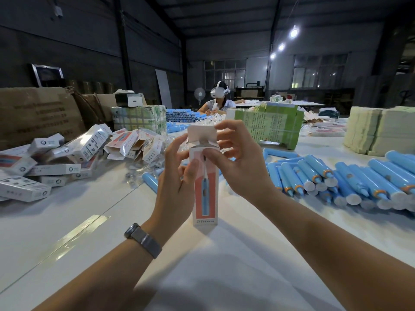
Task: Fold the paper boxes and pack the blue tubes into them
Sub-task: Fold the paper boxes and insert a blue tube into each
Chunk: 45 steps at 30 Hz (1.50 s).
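Both hands grasp one tall white paper box with an orange-red front panel (205,187), upright with its base on the white table (67,232): the left hand (177,176) clasps its left side, thumb on the front, while the right hand (238,162) pinches the top near the raised lid flap. A grey mesh watch band (143,240) circles the left wrist. Loose blue plastic tubes with white caps (350,182) lie heaped to the right, filled white boxes (45,167) piled at left
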Motion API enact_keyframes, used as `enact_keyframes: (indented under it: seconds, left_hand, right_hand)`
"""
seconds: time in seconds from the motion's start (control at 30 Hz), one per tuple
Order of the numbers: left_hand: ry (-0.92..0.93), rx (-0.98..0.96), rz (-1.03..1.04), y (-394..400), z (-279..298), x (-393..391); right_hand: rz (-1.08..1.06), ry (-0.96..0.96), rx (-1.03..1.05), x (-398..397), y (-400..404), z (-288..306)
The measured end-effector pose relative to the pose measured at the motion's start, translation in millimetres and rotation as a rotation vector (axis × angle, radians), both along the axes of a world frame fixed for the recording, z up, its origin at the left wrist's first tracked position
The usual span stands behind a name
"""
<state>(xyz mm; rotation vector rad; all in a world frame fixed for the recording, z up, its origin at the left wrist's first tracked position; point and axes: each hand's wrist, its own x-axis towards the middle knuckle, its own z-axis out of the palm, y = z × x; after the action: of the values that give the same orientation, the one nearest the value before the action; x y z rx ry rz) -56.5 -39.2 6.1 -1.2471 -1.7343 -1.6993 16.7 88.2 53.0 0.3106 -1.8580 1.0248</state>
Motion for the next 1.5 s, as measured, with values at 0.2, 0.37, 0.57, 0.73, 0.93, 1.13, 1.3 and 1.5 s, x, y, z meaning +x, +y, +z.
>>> enact_keyframes:
  seconds: [0.2, 0.37, 0.57, 0.73, 0.93, 1.13, 1.3, 1.5]
  left_hand:
    - [0.033, -0.014, 0.004, -1, 2, 0]
    - [0.027, 0.024, -0.002, -1, 3, 1]
    - [0.002, 0.04, -0.074, -2, 6, -2]
    - [-0.001, 0.034, -0.095, -4, 9, -1]
    - [-0.02, 0.029, -0.075, -5, 13, 2]
    - [0.012, 0.038, -0.067, -5, 14, 0]
    - [0.022, 0.095, -0.053, -5, 16, 0]
    - [-0.026, 0.143, -0.112, -3, 21, 5]
  right_hand:
    - [-0.072, -0.034, 0.096, 2, 2, 2]
    - [-0.081, -0.019, 0.122, 3, 2, 1]
    - [-0.032, -0.089, 0.048, 3, 1, 4]
    - [-0.072, -0.1, 0.071, 3, 2, 5]
    - [-0.114, -0.074, 0.114, 3, 1, 4]
    - [-0.137, -0.057, 0.141, 3, -1, 6]
    - [-0.091, -0.028, 0.152, 6, -5, 9]
    - [-0.148, 0.026, 0.255, 5, -7, 10]
